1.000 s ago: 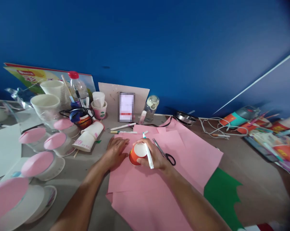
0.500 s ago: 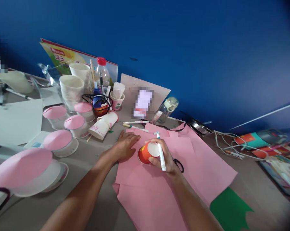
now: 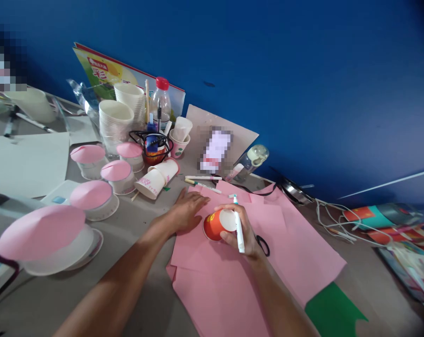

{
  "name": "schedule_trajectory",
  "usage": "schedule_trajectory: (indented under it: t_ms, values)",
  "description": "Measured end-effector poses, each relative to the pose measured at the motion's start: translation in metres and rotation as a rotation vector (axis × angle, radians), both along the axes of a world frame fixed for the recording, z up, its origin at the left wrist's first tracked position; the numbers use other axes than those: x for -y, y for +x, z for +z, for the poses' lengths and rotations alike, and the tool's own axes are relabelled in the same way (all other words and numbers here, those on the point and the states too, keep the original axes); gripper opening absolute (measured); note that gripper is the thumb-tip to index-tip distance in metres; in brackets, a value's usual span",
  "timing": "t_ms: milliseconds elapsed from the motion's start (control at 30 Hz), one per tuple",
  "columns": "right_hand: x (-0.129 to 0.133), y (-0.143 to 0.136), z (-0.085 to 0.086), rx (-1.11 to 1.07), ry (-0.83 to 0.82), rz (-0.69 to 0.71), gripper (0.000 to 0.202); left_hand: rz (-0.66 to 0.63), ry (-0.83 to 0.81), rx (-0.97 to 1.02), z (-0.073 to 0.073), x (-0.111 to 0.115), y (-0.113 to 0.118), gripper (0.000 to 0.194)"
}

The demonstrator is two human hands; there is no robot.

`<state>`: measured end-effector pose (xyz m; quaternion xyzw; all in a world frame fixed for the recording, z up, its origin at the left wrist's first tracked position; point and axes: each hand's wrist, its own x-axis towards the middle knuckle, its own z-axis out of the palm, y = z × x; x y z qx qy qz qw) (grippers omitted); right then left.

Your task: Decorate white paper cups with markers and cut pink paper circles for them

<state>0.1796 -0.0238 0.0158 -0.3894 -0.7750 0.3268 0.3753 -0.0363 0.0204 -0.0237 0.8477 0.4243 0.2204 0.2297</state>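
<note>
Single head cam, above the gray desk (image 3: 159, 295), facing forward and down. Close on left hand (image 3: 188, 213) and right hand (image 3: 247, 229), mid-frame. Blue wall (image 3: 285, 79) fills the top; desk edge slants down rightward.

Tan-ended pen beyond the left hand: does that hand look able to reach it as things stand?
Likely yes: the left hand lies palm down on pink paper, seemingly holding nothing, and nothing visible blocks the way to the pen.
</note>
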Motion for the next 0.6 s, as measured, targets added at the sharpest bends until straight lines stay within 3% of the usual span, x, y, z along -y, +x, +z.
schedule_trajectory:
  t_ms: [600]
  values:
    - [-0.0022,-0.0033,0.0,-0.042,0.008,0.03,0.054,-0.003,0.012,-0.006,0.0007,0.0012,0.0001,0.058]
